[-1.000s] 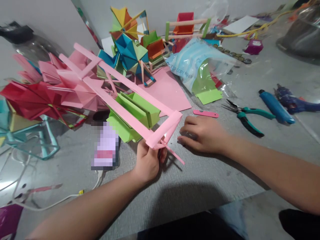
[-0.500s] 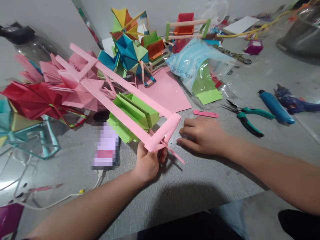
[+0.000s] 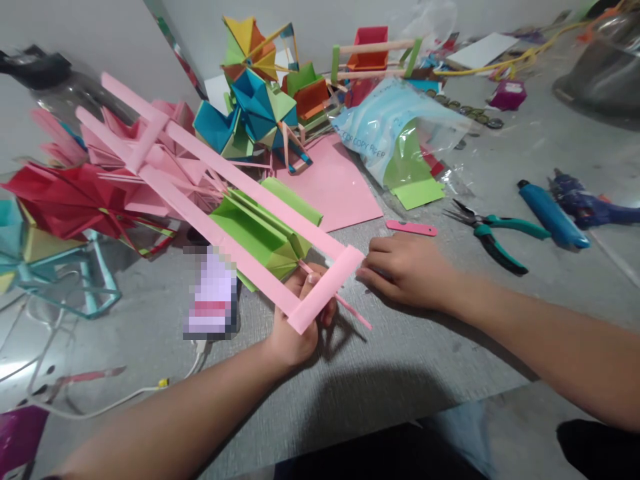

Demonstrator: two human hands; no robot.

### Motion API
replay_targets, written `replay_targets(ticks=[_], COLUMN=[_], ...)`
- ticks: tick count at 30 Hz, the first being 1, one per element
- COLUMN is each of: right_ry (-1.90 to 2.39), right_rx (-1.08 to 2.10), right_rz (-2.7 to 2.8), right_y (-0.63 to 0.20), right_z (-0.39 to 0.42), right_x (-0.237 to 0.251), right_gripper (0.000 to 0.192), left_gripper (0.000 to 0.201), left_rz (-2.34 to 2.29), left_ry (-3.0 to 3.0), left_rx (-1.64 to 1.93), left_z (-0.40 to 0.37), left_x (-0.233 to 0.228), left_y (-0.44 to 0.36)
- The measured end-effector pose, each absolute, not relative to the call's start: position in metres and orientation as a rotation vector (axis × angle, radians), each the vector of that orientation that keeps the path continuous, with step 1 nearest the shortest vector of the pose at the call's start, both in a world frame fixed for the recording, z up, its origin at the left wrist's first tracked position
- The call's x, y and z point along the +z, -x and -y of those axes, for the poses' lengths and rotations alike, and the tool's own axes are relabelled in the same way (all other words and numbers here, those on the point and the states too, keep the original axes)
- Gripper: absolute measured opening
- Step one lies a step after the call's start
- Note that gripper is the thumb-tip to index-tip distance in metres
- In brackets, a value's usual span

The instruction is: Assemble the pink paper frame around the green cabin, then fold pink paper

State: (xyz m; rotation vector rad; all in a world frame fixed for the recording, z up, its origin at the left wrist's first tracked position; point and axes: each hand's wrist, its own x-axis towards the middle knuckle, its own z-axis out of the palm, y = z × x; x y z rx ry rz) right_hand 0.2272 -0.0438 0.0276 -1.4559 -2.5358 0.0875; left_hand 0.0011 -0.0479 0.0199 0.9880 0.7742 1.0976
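Observation:
My left hand is closed under the near end of a pink paper frame, fingers wrapped round a thin pink paper rod. That rod appears to run into a green folded-paper wheel with box-like pockets, which sits between the long strips of the pink frame. The frame slants up to the left above the table. My right hand rests on the table beside the frame's near corner, fingers loosely bent, with nothing visible in it. Just beyond it lies a pink folding cutter.
Pliers, a blue tube-like object and a glue gun lie right. A plastic paper packet and pink sheet are behind. Red paper wheels stand left; a phone is near my left wrist.
The pink frame has tipped and shifted left at its far end, its near crossbar has turned lower, and the green wheel's pockets have turned. My right hand has hardly moved.

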Motion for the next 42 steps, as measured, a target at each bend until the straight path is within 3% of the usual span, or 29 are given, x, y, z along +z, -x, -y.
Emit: replay_targets(ticks=[6,10,18,23,30,42], right_ry=[1.516,1.518,1.192,1.069,0.986,1.002], right_rx=[0.323,0.44,0.666,0.884,0.846,0.857], right_rz=[2.241,1.998,1.937,1.964,1.954,1.981], right_y=[-0.228,-0.23,-0.224,-0.208,-0.201,-0.207], right_z=[0.042,0.038,0.051,0.072,0.079,0.072], right_x=[0.022,0.016,0.024,0.028,0.03,0.029], right_gripper=[0.017,0.009,0.025,0.019,0.012,0.015], left_gripper=[0.055,0.058,0.055,0.05,0.061,0.043], left_rz=[-0.786,-0.78,-0.846,-0.892,-0.947,-0.924], left_ry=[-1.045,-1.07,-1.193,-1.141,-1.197,-1.163], left_rx=[1.093,1.082,1.106,1.099,1.08,1.13], left_z=[0.049,0.048,0.048,0.049,0.051,0.054], left_x=[0.017,0.021,0.016,0.012,0.028,0.008], left_y=[0.0,-0.001,0.001,0.0,0.0,0.001])
